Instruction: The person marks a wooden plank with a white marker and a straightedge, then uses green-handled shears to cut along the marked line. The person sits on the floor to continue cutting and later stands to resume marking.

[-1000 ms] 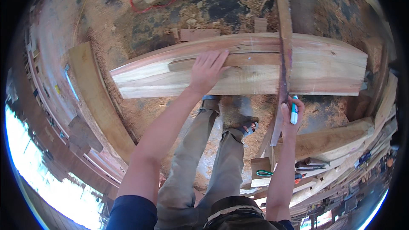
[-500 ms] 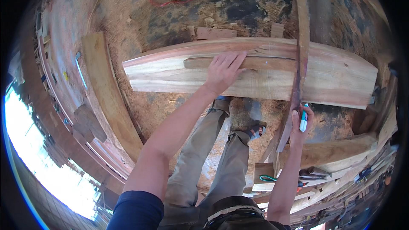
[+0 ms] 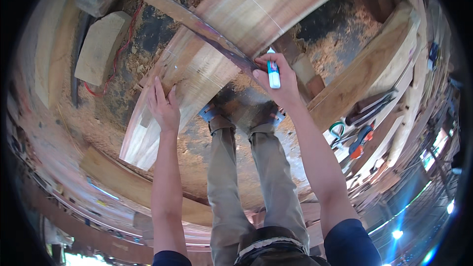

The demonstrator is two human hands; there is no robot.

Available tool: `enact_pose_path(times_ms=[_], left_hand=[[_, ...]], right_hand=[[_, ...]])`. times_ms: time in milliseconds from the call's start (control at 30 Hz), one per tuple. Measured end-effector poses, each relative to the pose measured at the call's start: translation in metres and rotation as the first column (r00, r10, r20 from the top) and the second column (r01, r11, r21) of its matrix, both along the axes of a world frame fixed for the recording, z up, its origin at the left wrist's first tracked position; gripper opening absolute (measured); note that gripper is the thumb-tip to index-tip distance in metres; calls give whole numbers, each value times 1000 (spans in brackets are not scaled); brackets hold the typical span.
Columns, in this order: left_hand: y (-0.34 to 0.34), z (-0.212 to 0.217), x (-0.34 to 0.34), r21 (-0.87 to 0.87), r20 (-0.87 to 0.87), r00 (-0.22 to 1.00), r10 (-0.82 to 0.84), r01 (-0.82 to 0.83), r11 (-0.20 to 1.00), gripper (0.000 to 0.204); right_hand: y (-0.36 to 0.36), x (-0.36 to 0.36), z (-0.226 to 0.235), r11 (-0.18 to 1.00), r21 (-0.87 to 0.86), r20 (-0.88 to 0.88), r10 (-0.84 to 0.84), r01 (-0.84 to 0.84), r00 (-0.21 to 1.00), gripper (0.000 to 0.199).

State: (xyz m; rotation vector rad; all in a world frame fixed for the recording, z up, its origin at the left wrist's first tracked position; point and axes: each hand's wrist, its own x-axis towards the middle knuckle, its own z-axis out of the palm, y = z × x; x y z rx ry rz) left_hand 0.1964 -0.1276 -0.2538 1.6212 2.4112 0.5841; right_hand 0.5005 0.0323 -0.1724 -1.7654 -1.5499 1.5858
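A long pale board with curved edges lies slantwise before me, with thin white lines across it. A narrow, dark-stained wooden strip crosses over the board. My right hand grips the strip's near end and also holds a white-and-teal correction pen, its narrow white tip pointing away from me. My left hand rests on the board near its left end, fingers apart, beside a thinner piece of wood lying along the board. The hand partly hides that piece.
A short thick block and red cord lie at left on the sawdust-covered floor. A heavy timber stands at right, near pliers-like tools and an orange-and-black tool. Another plank lies at lower left.
My view has turned, so the board now slants in it. My left hand has shifted toward the board's left end. The right hand keeps hold of the pen and the strip's near end.
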Motion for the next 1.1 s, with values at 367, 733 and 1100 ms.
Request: enact_pose_path(times_ms=[367,733,1100], left_hand=[[10,17,3,-61,48,999,13,-10,998,52],[7,11,0,-22,16,1000,-4,4,1000,49],[1,1,-2,-67,-1,999,48,-48,997,52]], right_hand=[[-6,7,-12,998,27,-182,-55,61,982,37],[-3,6,-7,997,-48,-150,-64,57,987,36],[-13,4,-25,989,121,-134,-70,86,988,35]])
